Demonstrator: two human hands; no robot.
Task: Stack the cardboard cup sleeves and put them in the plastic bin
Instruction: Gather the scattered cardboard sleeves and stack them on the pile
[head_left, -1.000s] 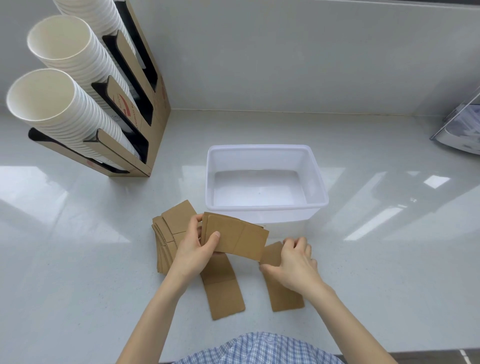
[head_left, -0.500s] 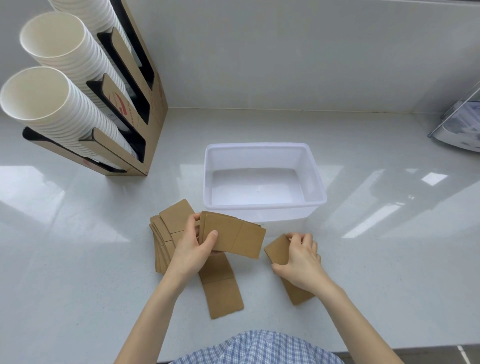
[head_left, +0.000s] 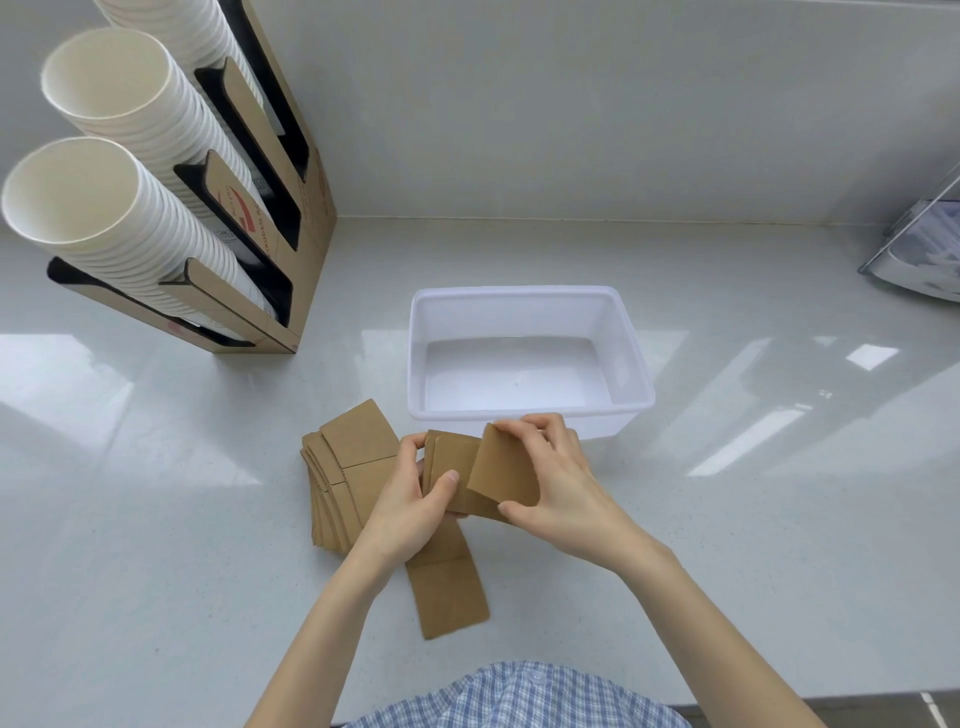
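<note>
My left hand (head_left: 410, 499) grips a small stack of flat brown cardboard sleeves (head_left: 449, 460) just in front of the bin. In my right hand (head_left: 558, 480) is a single sleeve (head_left: 506, 467), pressed against the front of that stack. A fanned pile of several more sleeves (head_left: 345, 467) lies on the counter to the left, partly under my left hand. One loose sleeve (head_left: 447, 592) lies flat below my hands. The white plastic bin (head_left: 631, 343) stands behind my hands with nothing in it.
A cardboard dispenser (head_left: 311, 208) with rows of white paper cups (head_left: 104, 171) stands at the back left against the wall. A clear plastic holder (head_left: 919, 254) sits at the far right edge. The white counter (head_left: 753, 545) ends near my body.
My right hand lifted a sleeve off the counter at the right and brought it left and up against the stack held in my left hand. The left hand stayed almost in place.
</note>
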